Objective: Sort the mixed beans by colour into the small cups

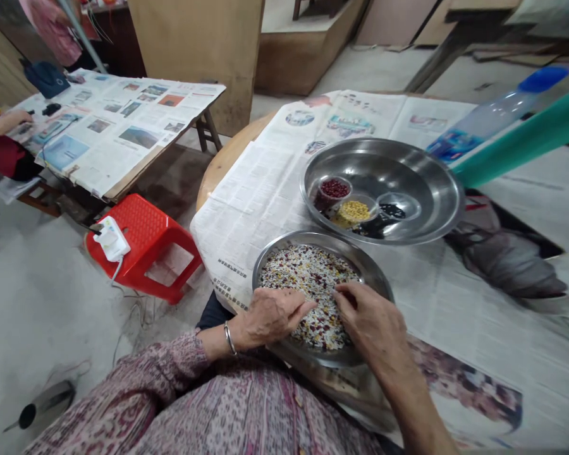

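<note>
A small steel basin (378,268) sits at the table's near edge, filled with a mix of white, dark red, yellow and black grains and beans (313,268). My left hand (272,315) is over its left side, fingers curled, thumb and fingertips close together. On the right side, my right hand (370,319) is bent in a pinch just above the grains. Whatever is between the fingers of either hand is hidden. Behind stands a larger steel basin (427,180) with clear cups of red beans (334,188), yellow beans (354,211) and black beans (392,211).
Newspaper (246,208) covers the round table. At right are a plastic bottle (490,120), a green tube-like object (526,140) and a dark bag (512,259). A red stool (146,224) holds a power strip (111,239). Other people are by a second table (123,126).
</note>
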`<state>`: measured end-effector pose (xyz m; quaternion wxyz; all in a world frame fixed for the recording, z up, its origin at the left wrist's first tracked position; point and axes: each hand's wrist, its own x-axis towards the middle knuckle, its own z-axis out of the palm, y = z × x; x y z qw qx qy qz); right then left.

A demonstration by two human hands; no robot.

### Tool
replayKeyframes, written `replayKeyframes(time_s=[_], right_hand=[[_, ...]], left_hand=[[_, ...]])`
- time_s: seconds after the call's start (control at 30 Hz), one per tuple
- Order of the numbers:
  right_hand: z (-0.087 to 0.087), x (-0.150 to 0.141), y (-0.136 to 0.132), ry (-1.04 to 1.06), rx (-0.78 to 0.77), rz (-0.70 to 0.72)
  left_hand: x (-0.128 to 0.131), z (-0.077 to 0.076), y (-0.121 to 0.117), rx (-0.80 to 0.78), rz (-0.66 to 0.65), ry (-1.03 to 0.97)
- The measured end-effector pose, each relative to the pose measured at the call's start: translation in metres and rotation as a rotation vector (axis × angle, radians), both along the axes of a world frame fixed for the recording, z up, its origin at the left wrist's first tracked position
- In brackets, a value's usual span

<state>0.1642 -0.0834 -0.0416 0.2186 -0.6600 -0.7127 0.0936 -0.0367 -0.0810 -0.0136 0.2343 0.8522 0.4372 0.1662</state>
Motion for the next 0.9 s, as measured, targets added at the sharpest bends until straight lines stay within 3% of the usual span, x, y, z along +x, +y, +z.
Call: replayKeyframes(time_s=[0.17, 0.33, 0.4, 0.47, 0.6, 0.67, 0.77, 0.9], right_hand=[[0.003, 0.005, -0.012, 0.013, -0.039, 0.027], [0.008, 0.004, 0.004, 0.020, -0.020, -0.047], [0.011, 0.001, 0.008, 0.067, -0.015, -0.048], [0.015, -0.006, 0.007, 0.151, -0.008, -0.030], [0.031, -0.025, -0.008, 0.287, 0.017, 0.037], [0.039, -0.031, -0.014, 0.307, -0.010, 0.129], [0.041, -0.028, -0.013, 0.301, -0.006, 0.150], [0.023, -0.014, 0.005, 0.093, 0.055, 0.028]], left_hand=[[0.001, -0.002, 0.000, -0.025, -0.008, 0.031], [0.004, 0.000, 0.007, -0.105, 0.009, -0.008], [0.007, 0.001, 0.010, -0.187, -0.009, -0.131], [0.013, 0.000, 0.011, -0.383, 0.066, -0.374], [0.028, -0.001, 0.006, -1.094, 0.380, -0.966], [0.031, 0.000, 0.003, -1.354, 0.468, -1.174], [0.030, 0.002, 0.003, -1.535, 0.588, -1.297], [0.021, 0.005, 0.005, -1.575, 0.652, -1.304]])
